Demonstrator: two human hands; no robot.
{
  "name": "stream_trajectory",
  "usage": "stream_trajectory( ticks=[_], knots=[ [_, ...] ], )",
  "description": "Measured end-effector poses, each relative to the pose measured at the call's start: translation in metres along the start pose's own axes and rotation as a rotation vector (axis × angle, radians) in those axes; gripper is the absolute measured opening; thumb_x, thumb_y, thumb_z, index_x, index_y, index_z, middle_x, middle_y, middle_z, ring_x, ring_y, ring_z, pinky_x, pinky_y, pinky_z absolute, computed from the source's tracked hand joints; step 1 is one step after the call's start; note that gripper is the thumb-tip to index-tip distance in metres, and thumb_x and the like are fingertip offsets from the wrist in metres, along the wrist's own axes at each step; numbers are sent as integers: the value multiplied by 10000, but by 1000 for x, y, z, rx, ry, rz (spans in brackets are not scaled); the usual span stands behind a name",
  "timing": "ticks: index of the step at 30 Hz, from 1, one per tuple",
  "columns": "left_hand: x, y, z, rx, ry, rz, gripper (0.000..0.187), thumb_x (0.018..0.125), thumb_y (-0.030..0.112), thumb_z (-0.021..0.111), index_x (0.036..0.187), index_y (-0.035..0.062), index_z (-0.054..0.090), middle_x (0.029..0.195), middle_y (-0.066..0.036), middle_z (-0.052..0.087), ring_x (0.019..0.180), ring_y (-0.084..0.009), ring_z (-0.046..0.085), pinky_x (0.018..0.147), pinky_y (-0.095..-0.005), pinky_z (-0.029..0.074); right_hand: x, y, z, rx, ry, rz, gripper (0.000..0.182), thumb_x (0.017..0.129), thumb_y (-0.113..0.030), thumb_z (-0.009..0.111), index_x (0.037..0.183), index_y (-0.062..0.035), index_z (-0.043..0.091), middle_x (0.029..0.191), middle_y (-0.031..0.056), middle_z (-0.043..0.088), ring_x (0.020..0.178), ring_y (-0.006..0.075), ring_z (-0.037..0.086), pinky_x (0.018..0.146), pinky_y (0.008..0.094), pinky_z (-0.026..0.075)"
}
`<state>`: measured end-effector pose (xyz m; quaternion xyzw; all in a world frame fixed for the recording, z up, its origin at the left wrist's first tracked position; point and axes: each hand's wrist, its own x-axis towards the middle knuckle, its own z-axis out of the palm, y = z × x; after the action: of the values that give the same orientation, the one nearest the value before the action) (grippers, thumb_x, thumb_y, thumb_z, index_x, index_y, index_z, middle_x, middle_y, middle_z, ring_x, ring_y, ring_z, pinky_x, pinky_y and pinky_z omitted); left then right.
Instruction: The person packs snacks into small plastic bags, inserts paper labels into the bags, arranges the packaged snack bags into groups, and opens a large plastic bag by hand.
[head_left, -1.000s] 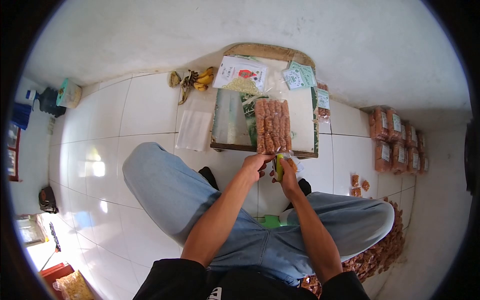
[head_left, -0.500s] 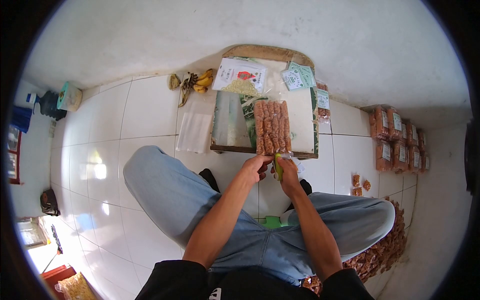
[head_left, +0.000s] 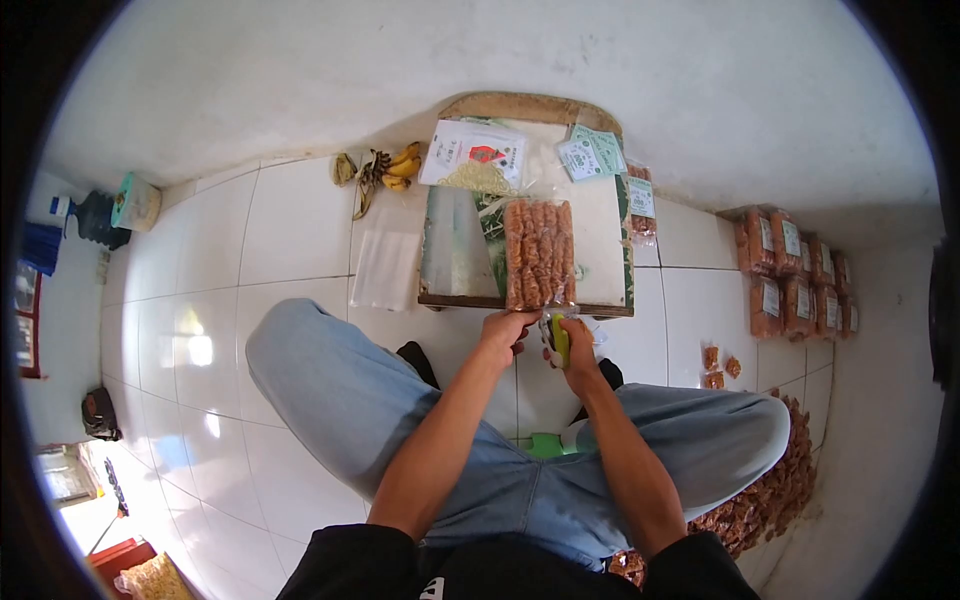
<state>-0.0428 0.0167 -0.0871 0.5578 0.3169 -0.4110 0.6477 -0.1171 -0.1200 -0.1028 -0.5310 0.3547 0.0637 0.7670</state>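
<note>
A clear plastic bag of brown snacks (head_left: 540, 250), packed in several long rows, lies on a low table (head_left: 603, 270) with its open end toward me. My left hand (head_left: 508, 332) pinches the bag's near end at the left corner. In my right hand (head_left: 577, 352) is a lime-green and silver hand stapler (head_left: 560, 340), its fingers wrapped around the handles. The stapler's head is at the near edge of the bag, just right of my left fingers. Whether its jaws are closed on the plastic is too small to tell.
White printed packaging (head_left: 475, 155) and green labels (head_left: 592, 154) lie on the table. Clear plastic bags (head_left: 387, 270) and bananas (head_left: 402, 168) are left of it. Filled labelled packs (head_left: 783, 275) stand along the right wall. A heap of small snack packets (head_left: 775, 480) lies beside my right knee.
The stapler in my right hand has shifted slightly, its head now against the bag's near edge. My left hand stays at the bag's corner. The view has tilted a little.
</note>
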Motion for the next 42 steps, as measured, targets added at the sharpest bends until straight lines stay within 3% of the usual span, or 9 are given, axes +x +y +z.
stream_trajectory(
  ticks=[5, 6, 9, 11, 13, 16, 23, 32, 42],
  knots=[
    [-32, 13, -4, 186, -25, 166, 286, 748, 236, 822, 960, 84, 706, 893, 4, 657, 788, -118, 583, 637, -285, 456, -13, -54, -39, -557, -145, 23, 265, 937, -230, 513, 1001, 15, 588, 808, 103, 580, 755, 220, 610, 582, 350, 521],
    [-34, 13, -5, 188, -86, 197, 271, 789, 239, 777, 985, 71, 694, 928, -8, 664, 828, -128, 609, 666, -287, 476, -3, -58, -51, -683, -131, -126, 276, 942, -235, 505, 1013, 15, 597, 853, 126, 604, 788, 242, 621, 629, 367, 523],
    [-32, 9, -10, 96, -158, 200, 269, 863, 233, 679, 1062, 53, 661, 992, -36, 669, 919, -149, 641, 735, -301, 508, 13, -78, -58, -770, 49, -425, 396, 925, -359, 572, 1019, 13, 671, 798, 72, 626, 648, 162, 584, 586, 298, 458],
    [-26, 5, -15, 5, -171, 173, 281, 898, 225, 625, 1114, 46, 640, 1021, -51, 667, 970, -160, 648, 775, -312, 520, 20, -89, -48, -693, 186, -308, 418, 925, -356, 588, 1057, 32, 671, 833, 99, 643, 704, 194, 621, 639, 315, 487],
    [-22, 0, -22, -56, -232, 223, 331, 952, 229, 537, 1220, 42, 591, 1096, -57, 653, 1007, -181, 649, 815, -326, 525, 33, -84, -43, -934, 372, -684, 477, 921, -357, 616, 1154, 58, 638, 998, 190, 651, 921, 301, 647, 812, 384, 506],
    [-26, -3, -24, -52, -253, 309, 309, 981, 220, 522, 1228, 49, 594, 1121, -57, 644, 1017, -182, 640, 847, -330, 522, 38, -82, -31, -1058, 438, -634, 542, 920, -411, 588, 1249, 19, 588, 1131, 222, 614, 1078, 398, 583, 918, 456, 477],
    [-28, -4, -26, -4, -280, 364, 337, 1012, 274, 521, 1248, 42, 589, 1134, -53, 637, 1033, -171, 623, 855, -332, 528, 43, -73, -19, -1181, 483, -677, 520, 904, -345, 629, 1240, 48, 583, 1093, 234, 602, 1034, 400, 581, 897, 453, 480],
    [-20, -6, -17, 62, -107, 511, 309, 994, 273, 588, 1021, -24, 671, 905, -103, 725, 739, -129, 662, 680, -264, 541, 34, -65, -15, -1187, 482, -724, 516, 870, -321, 661, 1301, -52, 565, 1131, 148, 576, 1061, 341, 550, 882, 480, 434],
    [-7, 4, -7, 33, 154, 477, 213, 873, 170, 637, 718, 24, 623, 645, -25, 602, 518, -100, 535, 492, -235, 403, 28, -62, -10, -1250, 493, -697, 568, 862, -279, 670, 1376, -97, 511, 1207, 120, 558, 1122, 316, 516, 931, 481, 393]
  ],
)
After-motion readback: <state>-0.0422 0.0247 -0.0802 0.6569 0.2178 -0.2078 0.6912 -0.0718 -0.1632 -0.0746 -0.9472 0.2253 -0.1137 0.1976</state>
